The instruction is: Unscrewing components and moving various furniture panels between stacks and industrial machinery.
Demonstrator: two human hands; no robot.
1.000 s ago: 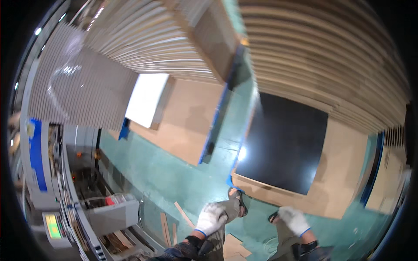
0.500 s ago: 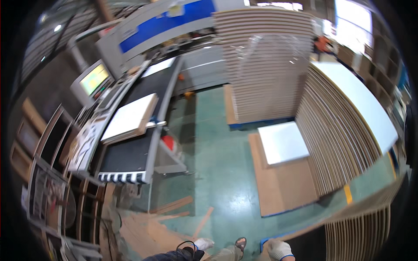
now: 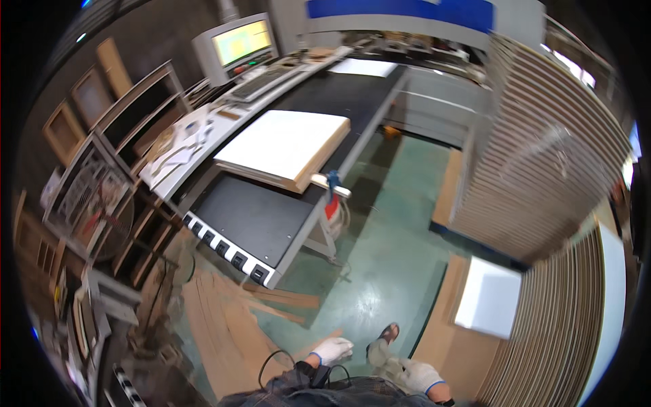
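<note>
My left hand (image 3: 333, 351), in a white knitted glove with a blue cuff, hangs at the front of my body. It is empty, with loosely bent fingers. Also gloved, my right hand (image 3: 418, 374) hangs lower right beside my leg, empty and blurred, its fingers half bent. Neither hand touches a thing. Ahead, a short stack of white-faced boards (image 3: 285, 146) lies on the black machine table (image 3: 247, 214). A single white panel (image 3: 488, 297) rests on a brown base board to the right. My sandalled foot (image 3: 388, 333) shows between the hands.
A tall film-wrapped stack of panels (image 3: 539, 156) stands on the right, with another long stack (image 3: 553, 325) nearer. A lit monitor (image 3: 237, 44) and keyboard (image 3: 263, 84) sit beyond the table. Brown strips (image 3: 224, 325) litter the green floor; a fan (image 3: 102, 230) stands left.
My view has swung left, so the machine table and board stack now sit nearer the middle. Both hands stay low and empty. The dark stack at the lower right has left view.
</note>
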